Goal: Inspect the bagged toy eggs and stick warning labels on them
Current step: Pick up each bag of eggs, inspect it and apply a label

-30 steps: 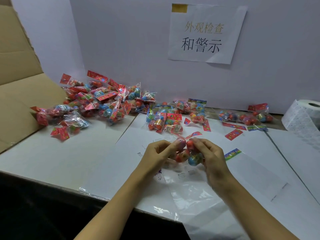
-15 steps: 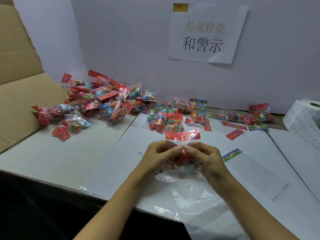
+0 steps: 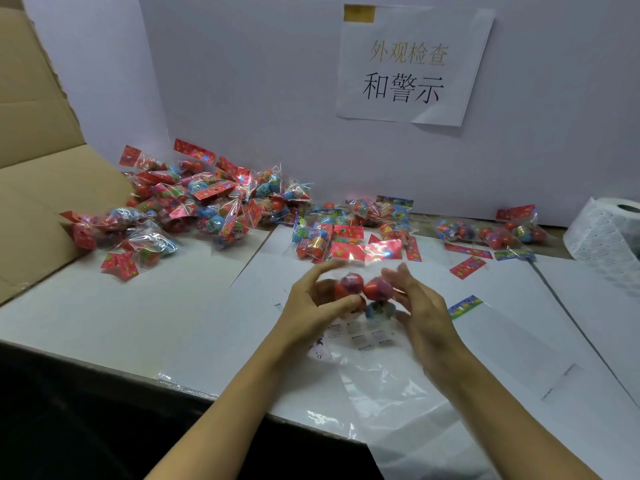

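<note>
Both hands, the left hand [image 3: 313, 299] and the right hand [image 3: 420, 306], hold one bag of toy eggs [image 3: 363, 289] between them above the white table [image 3: 173, 306], with the heap of bagged eggs [image 3: 194, 202] behind-left of it and the label roll [image 3: 609, 233] far right.

one head-height view, forward and down, close over table [image 3: 104, 306]

Left hand [image 3: 313, 299], right hand [image 3: 420, 306], fingers curled.
</note>
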Action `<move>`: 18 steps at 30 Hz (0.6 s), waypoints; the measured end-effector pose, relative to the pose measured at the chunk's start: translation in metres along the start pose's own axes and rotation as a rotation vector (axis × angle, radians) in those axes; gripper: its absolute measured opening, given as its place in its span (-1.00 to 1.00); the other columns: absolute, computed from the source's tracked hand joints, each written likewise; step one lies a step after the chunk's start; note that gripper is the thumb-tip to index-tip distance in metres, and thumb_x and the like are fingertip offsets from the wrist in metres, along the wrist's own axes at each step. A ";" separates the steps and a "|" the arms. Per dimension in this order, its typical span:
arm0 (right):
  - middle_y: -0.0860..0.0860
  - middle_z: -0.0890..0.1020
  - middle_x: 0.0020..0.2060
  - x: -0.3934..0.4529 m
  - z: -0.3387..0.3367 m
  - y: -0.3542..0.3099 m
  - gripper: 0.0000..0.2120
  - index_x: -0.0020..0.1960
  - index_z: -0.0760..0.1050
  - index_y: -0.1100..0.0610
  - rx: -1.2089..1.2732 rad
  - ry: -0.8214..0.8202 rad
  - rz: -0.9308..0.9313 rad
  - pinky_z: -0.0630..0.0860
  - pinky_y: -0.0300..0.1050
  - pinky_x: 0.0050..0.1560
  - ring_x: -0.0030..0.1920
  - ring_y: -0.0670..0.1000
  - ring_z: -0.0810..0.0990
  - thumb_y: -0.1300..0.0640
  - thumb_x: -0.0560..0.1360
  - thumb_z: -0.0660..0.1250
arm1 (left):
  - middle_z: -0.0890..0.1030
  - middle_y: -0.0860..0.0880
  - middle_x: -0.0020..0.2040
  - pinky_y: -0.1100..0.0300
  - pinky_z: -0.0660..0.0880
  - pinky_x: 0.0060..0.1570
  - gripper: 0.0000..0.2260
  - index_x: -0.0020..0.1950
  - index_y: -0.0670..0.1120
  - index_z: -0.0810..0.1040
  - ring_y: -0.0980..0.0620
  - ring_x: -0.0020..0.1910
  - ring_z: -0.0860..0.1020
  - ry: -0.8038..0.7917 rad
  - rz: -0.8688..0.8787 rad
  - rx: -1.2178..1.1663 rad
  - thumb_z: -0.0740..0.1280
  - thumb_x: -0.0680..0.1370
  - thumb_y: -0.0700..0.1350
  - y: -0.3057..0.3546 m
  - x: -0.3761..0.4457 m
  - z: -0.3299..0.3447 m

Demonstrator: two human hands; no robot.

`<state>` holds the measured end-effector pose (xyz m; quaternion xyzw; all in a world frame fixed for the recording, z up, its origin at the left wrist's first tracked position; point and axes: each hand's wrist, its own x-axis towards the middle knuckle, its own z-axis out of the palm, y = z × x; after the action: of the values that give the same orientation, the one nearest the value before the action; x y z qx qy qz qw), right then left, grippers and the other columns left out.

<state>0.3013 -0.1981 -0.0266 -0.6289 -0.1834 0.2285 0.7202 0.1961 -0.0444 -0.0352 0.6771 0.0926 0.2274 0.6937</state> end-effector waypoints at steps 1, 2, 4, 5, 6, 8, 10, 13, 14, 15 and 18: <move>-0.04 0.71 0.10 0.003 -0.001 0.001 -0.45 0.21 0.64 0.01 -0.013 0.030 0.023 0.59 -0.08 0.06 0.08 -0.04 0.69 -0.35 0.42 0.32 | 0.75 -0.05 0.07 0.19 0.64 -0.04 -0.46 0.30 0.11 0.49 -0.05 0.06 0.72 0.053 -0.004 -0.036 0.62 0.39 -0.09 0.000 0.001 -0.001; -0.03 0.67 0.17 0.005 -0.002 0.001 -0.46 0.27 0.60 0.03 -0.016 0.061 0.045 0.57 -0.08 0.11 0.17 -0.03 0.64 -0.31 0.48 0.30 | 0.75 -0.09 0.07 0.22 0.63 -0.09 -0.45 0.27 0.07 0.45 -0.04 0.04 0.73 0.122 -0.009 -0.084 0.63 0.39 -0.08 0.000 0.003 -0.003; -0.02 0.62 0.23 0.008 -0.005 0.002 -0.63 0.26 0.57 0.04 0.014 0.078 0.078 0.57 -0.13 0.11 0.23 0.00 0.60 -0.15 0.56 0.35 | 0.73 -0.17 0.05 0.25 0.63 -0.14 -0.53 0.14 -0.02 0.37 -0.07 -0.01 0.74 0.272 -0.014 -0.181 0.60 0.42 -0.08 -0.002 0.006 -0.007; -0.02 0.62 0.24 0.009 -0.007 0.003 -0.73 0.21 0.58 0.01 0.039 0.067 0.091 0.57 -0.14 0.11 0.22 0.01 0.61 -0.07 0.57 0.37 | 0.72 -0.19 0.04 0.25 0.63 -0.16 -0.59 0.06 -0.04 0.34 -0.08 -0.02 0.74 0.323 -0.020 -0.186 0.57 0.47 -0.10 -0.004 0.007 -0.009; -0.01 0.62 0.23 0.010 -0.009 0.004 -0.80 0.17 0.58 -0.01 0.070 0.051 0.103 0.59 -0.13 0.11 0.20 0.02 0.64 -0.01 0.56 0.39 | 0.72 -0.19 0.02 0.24 0.63 -0.18 -0.65 0.00 -0.06 0.33 -0.06 -0.04 0.74 0.354 -0.026 -0.145 0.53 0.52 -0.10 -0.006 0.008 -0.009; 0.04 0.64 0.19 0.012 -0.012 0.003 -0.80 0.17 0.57 0.02 0.145 0.019 0.137 0.61 -0.07 0.11 0.14 0.09 0.69 0.06 0.56 0.41 | 0.70 -0.20 -0.04 0.20 0.63 -0.22 -0.68 -0.09 -0.11 0.34 -0.04 -0.09 0.73 0.382 -0.025 -0.004 0.50 0.56 -0.09 -0.011 0.010 -0.009; 0.08 0.68 0.11 0.014 -0.012 0.001 -0.73 0.23 0.55 0.08 0.195 -0.008 0.170 0.63 -0.04 0.06 0.07 0.12 0.72 0.13 0.55 0.41 | 0.70 -0.18 -0.06 0.10 0.67 -0.14 -0.67 -0.11 -0.13 0.39 -0.08 -0.07 0.71 0.342 -0.020 0.070 0.54 0.53 -0.05 -0.014 0.010 -0.007; 0.15 0.64 0.16 0.011 -0.011 0.000 -0.61 0.31 0.50 0.12 0.143 -0.038 0.163 0.61 -0.10 0.00 0.08 0.13 0.71 0.26 0.51 0.43 | 0.71 -0.10 0.05 -0.05 0.67 0.05 -0.64 -0.05 0.02 0.40 -0.10 0.07 0.70 0.225 -0.058 0.036 0.59 0.42 0.00 -0.013 0.009 -0.004; 0.15 0.58 0.21 0.010 -0.011 0.000 -0.57 0.33 0.49 0.12 0.112 -0.040 0.155 0.62 -0.12 -0.03 0.09 0.12 0.70 0.29 0.49 0.44 | 0.70 -0.07 0.09 -0.05 0.67 0.07 -0.64 -0.06 0.10 0.40 -0.09 0.10 0.69 0.207 -0.063 0.016 0.59 0.44 -0.02 -0.013 0.008 -0.004; 0.15 0.54 0.24 0.009 -0.010 -0.001 -0.54 0.35 0.48 0.13 0.089 -0.043 0.155 0.63 -0.13 -0.07 0.07 0.10 0.68 0.32 0.48 0.44 | 0.68 -0.05 0.12 -0.04 0.67 0.09 -0.65 -0.08 0.16 0.40 -0.07 0.12 0.69 0.198 -0.057 0.000 0.59 0.46 -0.04 -0.013 0.008 -0.004; 0.16 0.61 0.16 0.008 -0.010 -0.003 -0.46 0.39 0.46 0.12 0.060 -0.118 0.193 0.69 -0.02 -0.12 -0.06 0.10 0.73 0.35 0.45 0.46 | 0.65 -0.01 0.18 0.03 0.67 0.09 -0.69 -0.02 0.23 0.41 -0.02 0.12 0.69 0.209 -0.027 -0.042 0.55 0.48 0.06 -0.009 0.007 -0.002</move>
<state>0.3133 -0.2019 -0.0251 -0.6071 -0.1570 0.3390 0.7014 0.2028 -0.0391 -0.0431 0.6335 0.1688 0.2893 0.6974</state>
